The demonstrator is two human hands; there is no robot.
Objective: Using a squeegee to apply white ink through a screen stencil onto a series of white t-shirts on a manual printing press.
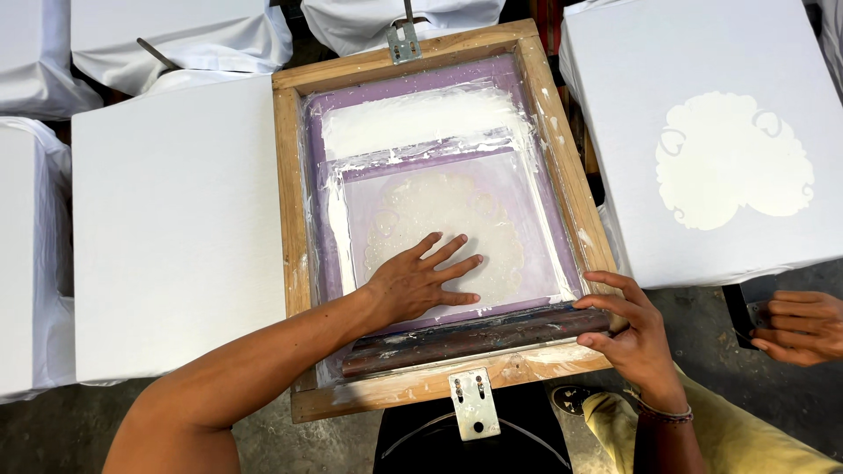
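Note:
A wooden screen-printing frame point(290, 202) with a purple-edged mesh lies in the middle, white ink point(413, 118) pooled at its far end. A pale scalloped design point(439, 206) shows in the mesh. My left hand point(417, 281) rests flat on the mesh over the design's lower part, fingers spread. A dark squeegee point(474, 338) lies along the frame's near edge. My right hand point(628, 338) grips the frame's near right corner, by the squeegee's end, with fingers curled over the wood.
White fabric-covered boards flank the frame: a blank one point(176, 228) at left, one with a cream scalloped print point(733, 162) at right. Another person's hand point(803, 326) holds something dark at the right edge. Metal hinges point(474, 404) sit at the frame's ends.

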